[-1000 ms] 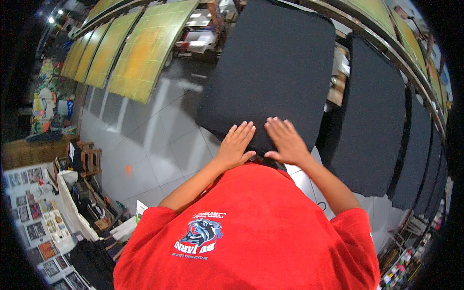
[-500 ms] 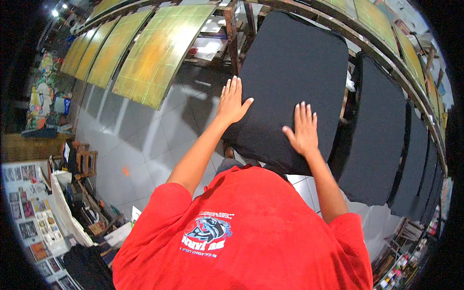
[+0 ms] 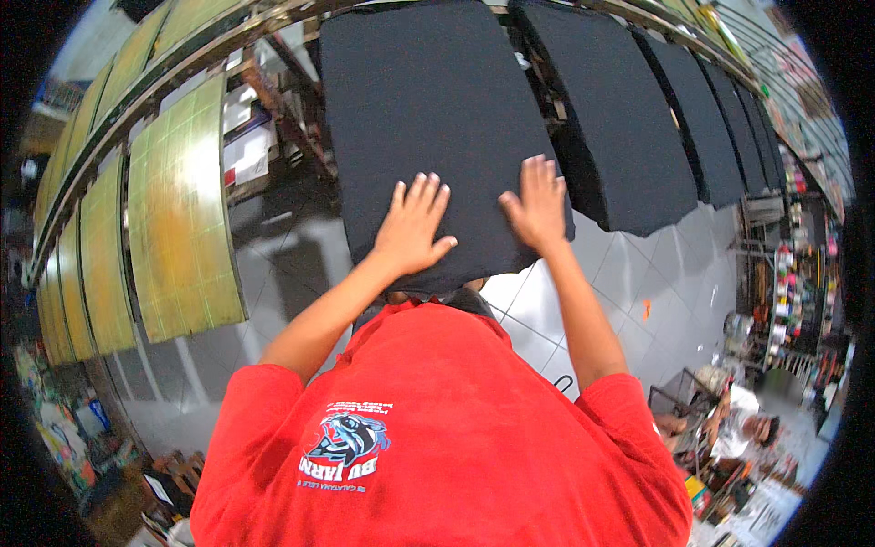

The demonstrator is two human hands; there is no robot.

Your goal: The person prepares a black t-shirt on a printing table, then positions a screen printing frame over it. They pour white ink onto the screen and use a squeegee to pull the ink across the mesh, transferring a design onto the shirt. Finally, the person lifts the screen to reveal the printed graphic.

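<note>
Black cloth [image 3: 428, 109] lies smooth over a flat board in front of me, its near edge hanging close to my waist. My left hand [image 3: 410, 230] rests on its near left part, fingers spread and thumb pointing right. Toward the right edge of the same cloth is my right hand [image 3: 540, 208], palm down with the fingers stretched out and slightly blurred. Neither hand grips anything. Most of the board under the cloth is hidden.
More black-covered boards [image 3: 620, 118] line up to the right, narrow gaps between them. On the left hang several bare yellowish boards [image 3: 182, 210] along a wooden rail [image 3: 196, 64]. A person [image 3: 738, 424] sits at the lower right, near shelves [image 3: 793, 283] of bottles.
My view has swung to the right, so the boards appear farther left. My left hand has come off the cloth's left edge onto its surface; both hands sit nearer its front end.
</note>
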